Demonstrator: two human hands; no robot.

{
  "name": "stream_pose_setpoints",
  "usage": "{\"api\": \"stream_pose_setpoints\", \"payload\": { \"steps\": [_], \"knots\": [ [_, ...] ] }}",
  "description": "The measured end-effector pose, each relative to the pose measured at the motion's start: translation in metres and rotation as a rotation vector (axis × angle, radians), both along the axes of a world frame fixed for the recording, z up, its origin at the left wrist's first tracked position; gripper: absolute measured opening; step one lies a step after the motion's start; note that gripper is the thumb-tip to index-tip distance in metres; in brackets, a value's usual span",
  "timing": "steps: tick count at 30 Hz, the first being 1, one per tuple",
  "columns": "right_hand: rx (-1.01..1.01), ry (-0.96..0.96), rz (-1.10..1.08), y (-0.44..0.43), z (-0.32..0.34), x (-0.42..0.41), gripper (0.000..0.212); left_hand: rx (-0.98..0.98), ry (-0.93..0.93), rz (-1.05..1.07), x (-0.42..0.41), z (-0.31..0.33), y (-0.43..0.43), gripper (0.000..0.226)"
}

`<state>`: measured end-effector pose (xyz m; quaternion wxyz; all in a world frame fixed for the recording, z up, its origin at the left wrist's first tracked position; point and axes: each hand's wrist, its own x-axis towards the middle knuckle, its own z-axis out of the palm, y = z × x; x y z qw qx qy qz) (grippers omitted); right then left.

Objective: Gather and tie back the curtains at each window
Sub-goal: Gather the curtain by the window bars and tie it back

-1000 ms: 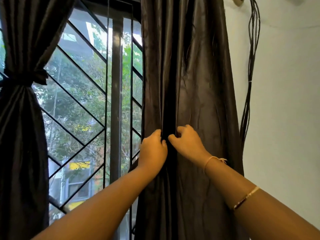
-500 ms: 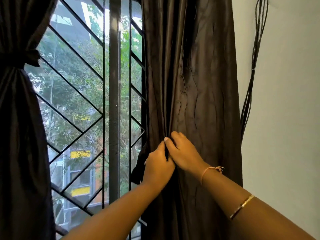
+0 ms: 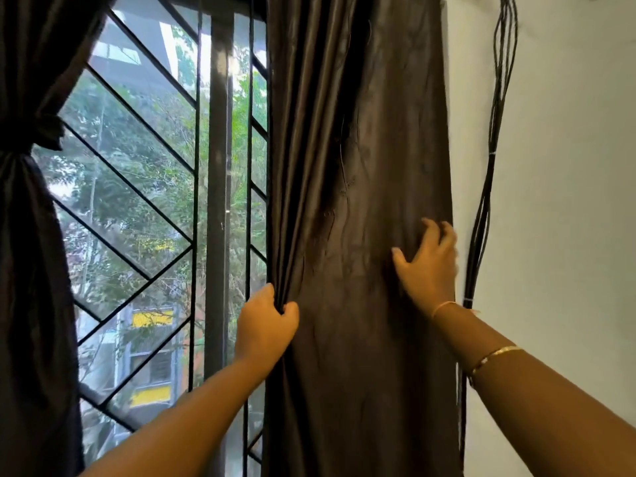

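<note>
Left hand [image 3: 266, 327] had its fingers curled round the window-side edge of the right curtain [image 3: 361, 166], pinching the folds. Right hand [image 3: 428, 270] lay spread against the curtain's wall-side edge, fingers loose, gripping nothing; slightly blurred. That curtain hung untied between window grille [image 3: 137, 201] and wall cables [image 3: 488, 166]. Left curtain [image 3: 34, 253] already tied.

Head view. The left hand [image 3: 266, 328] grips the window-side edge of the hanging dark curtain [image 3: 361, 166], fabric bunched between thumb and fingers. The right hand [image 3: 428, 266], slightly blurred, lies with spread fingers on the same curtain near its wall-side edge. Just beyond the right hand, black cables [image 3: 488, 166] run down the white wall [image 3: 568, 201]. Left of the left hand stands the window grille [image 3: 137, 201]; farther left, a tied-back curtain [image 3: 31, 270].
</note>
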<state>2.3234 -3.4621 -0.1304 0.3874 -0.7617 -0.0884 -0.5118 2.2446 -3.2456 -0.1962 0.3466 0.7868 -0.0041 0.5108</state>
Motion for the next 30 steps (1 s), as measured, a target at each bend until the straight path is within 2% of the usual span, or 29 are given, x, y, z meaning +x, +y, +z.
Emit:
{"api": "stream_pose_setpoints", "payload": {
  "steps": [3,4,6,8,9,10,12,15,18,25,30],
  "knots": [
    [0.046,0.094,-0.170,-0.016,0.012,0.007,0.088,0.014,-0.011,0.048,0.000,0.005,0.006,0.023],
    [0.070,0.141,-0.155,-0.020,0.013,0.011,0.093,0.024,-0.010,0.051,0.000,0.004,0.007,0.024],
    [0.175,0.259,0.052,-0.026,0.015,0.018,0.095,0.044,-0.009,0.039,0.001,0.002,0.008,0.023],
    [0.217,0.318,0.271,-0.027,0.013,0.022,0.071,0.065,-0.008,0.029,0.002,0.002,0.009,0.020],
    [0.160,0.307,0.264,-0.024,0.011,0.020,0.052,0.073,-0.006,0.030,0.002,0.002,0.008,0.020],
    [0.069,0.270,0.199,-0.020,0.008,0.016,0.037,0.081,-0.005,0.033,0.003,0.003,0.008,0.019],
    [-0.147,0.141,0.045,-0.006,0.005,0.007,0.025,0.096,0.018,0.070,0.003,0.005,0.008,0.019],
    [-0.431,-0.053,0.078,0.028,0.006,-0.007,0.017,0.105,0.059,0.189,0.002,0.007,0.013,0.038],
    [-0.613,-0.179,0.125,0.067,0.020,-0.026,0.014,0.067,0.060,0.254,-0.001,0.008,0.025,0.040],
    [-0.733,-0.334,0.262,0.150,0.036,-0.076,0.017,0.025,-0.006,0.216,-0.016,0.008,0.051,0.034],
    [-0.665,-0.419,0.398,0.186,0.035,-0.100,0.013,-0.017,-0.082,0.217,-0.025,0.007,0.066,0.041]
  ]
}}
